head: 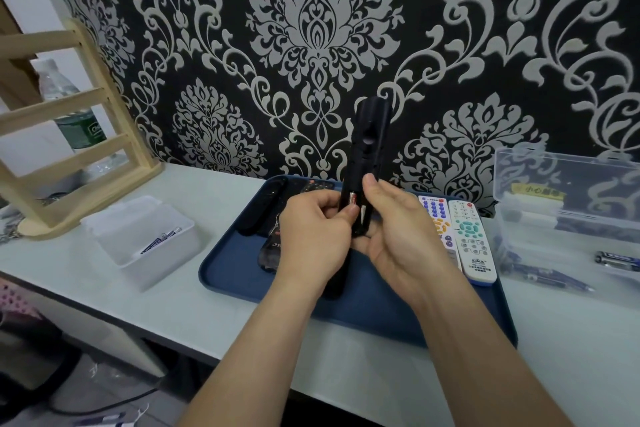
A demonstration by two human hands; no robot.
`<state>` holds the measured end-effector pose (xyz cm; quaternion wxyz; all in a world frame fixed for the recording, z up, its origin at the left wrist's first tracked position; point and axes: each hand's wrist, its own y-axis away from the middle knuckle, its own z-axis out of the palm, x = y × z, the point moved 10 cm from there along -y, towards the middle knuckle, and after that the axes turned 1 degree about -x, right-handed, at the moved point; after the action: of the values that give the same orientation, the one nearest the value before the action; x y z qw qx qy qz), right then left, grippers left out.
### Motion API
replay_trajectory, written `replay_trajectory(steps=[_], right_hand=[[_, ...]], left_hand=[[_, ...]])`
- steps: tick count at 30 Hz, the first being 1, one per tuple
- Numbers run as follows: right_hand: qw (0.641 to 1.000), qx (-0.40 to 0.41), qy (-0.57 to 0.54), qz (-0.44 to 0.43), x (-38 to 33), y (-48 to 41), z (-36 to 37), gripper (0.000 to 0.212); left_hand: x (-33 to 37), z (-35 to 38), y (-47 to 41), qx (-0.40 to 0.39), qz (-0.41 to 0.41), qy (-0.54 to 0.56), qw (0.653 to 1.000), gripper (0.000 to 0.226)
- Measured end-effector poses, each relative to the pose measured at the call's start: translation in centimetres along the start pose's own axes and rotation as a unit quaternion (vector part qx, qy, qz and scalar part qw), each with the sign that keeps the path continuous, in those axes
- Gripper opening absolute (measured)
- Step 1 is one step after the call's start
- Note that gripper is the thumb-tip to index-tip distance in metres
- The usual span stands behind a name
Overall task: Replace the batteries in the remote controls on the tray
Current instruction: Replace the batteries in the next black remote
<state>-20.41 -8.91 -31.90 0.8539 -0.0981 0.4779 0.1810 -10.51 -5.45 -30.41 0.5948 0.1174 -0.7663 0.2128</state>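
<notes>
So the black remote (367, 135) is held upright over the blue tray (221, 253), back side toward the camera, with its battery bay open at the bottom end. The left hand (311, 229) has its fingers curled round the remote's lower left edge, thumb pressed on the battery (352, 198) sitting in the bay. The right hand (398, 229) cups the other side, thumb up on the remote's back, fingers wrapped behind. Two more black remotes (263, 208) lie on the tray's left half and two white remotes (469, 236) lie along its right edge. The tray's far rim is near the wallpapered wall (325, 28), and its near right corner sits close to the table's front edge. There's a strip of bare table (194, 288) between the tray and the white bin (138, 236) on the left. On the right the clear box (568, 204) stands just beside the tray, with loose batteries (620, 258) near it.
</notes>
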Motion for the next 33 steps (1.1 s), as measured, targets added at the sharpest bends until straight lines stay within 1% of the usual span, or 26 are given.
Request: replay_trajectory(steps=[3, 7, 11, 23, 28, 33], right_hand=[[1.0, -0.004, 0.005, 0.008, -0.1, 0.1, 0.2, 0.017], [1.0, -0.012, 0.023, 0.0, -0.2, 0.1, 0.5, 0.023], [1.0, -0.016, 0.018, 0.002, -0.2, 0.1, 0.6, 0.029], [0.999, -0.017, -0.017, 0.021, 0.3, 0.3, 0.5, 0.028], [0.999, 0.005, -0.039, 0.036, 0.5, 0.3, 0.2, 0.029], [0.997, 0.04, -0.046, 0.036, 0.8, 0.1, -0.7, 0.034]], left_hand=[[-0.1, -0.4, 0.1, 0.017, -0.001, -0.016, 1.0, 0.012], [0.2, -0.4, 0.4, 0.022, 0.004, -0.033, 0.999, 0.015], [0.4, -0.5, 0.5, 0.029, 0.003, -0.033, 0.999, 0.016], [0.4, -0.5, 0.5, 0.031, 0.009, -0.038, 0.999, 0.018], [0.3, -0.1, 0.4, 0.022, 0.016, -0.054, 0.998, 0.019], [0.4, 0.8, 0.3, -0.014, 0.029, -0.072, 0.997, 0.016]])
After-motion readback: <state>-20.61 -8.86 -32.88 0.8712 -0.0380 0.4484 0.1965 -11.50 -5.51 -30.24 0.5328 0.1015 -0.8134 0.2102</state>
